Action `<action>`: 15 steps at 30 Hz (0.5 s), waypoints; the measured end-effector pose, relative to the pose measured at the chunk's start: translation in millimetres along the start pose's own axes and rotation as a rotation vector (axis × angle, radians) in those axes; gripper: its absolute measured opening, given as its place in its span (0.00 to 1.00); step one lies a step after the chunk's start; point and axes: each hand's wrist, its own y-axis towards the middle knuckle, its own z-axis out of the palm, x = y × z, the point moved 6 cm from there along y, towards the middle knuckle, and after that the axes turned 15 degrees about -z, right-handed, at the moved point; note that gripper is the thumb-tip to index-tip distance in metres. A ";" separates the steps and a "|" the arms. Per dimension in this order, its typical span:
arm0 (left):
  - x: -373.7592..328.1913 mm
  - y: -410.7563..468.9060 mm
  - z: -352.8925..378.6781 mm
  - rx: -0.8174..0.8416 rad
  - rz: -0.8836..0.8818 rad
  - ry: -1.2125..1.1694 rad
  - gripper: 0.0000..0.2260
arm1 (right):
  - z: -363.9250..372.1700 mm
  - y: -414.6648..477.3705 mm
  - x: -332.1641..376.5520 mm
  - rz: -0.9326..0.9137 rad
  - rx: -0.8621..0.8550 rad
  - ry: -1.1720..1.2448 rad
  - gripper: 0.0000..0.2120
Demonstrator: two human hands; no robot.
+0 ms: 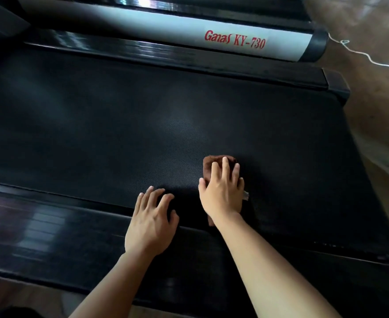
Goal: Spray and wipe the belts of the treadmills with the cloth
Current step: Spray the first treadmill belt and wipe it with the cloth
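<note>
Pressing brown cloth (209, 165) flat onto treadmill belt (120, 134) with right hand (222, 193), fingers straight and spread. Resting left hand (152, 223) beside it, open, fingertips on belt, palm over near side rail (51, 221).

You're seeing a dim scene: glare streaks the near side rail (39, 221) at left, and wide-angle distortion bends the blurred edges.
</note>
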 end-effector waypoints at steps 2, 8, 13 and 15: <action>0.8 0.4 1.7 0.011 -0.008 0.010 0.21 | 5.4 -4.2 -0.2 0.017 0.018 -0.033 0.31; 0.9 0.5 1.3 0.026 -0.013 0.013 0.20 | 8.0 -2.9 -2.4 -0.004 -0.026 -0.052 0.30; 0.1 0.1 -0.4 0.039 -0.013 0.004 0.17 | 5.7 -3.3 -2.0 -0.018 -0.032 -0.062 0.27; -0.5 -0.1 -1.3 0.041 -0.010 0.004 0.18 | 2.4 -3.1 -2.0 -0.012 -0.040 -0.065 0.26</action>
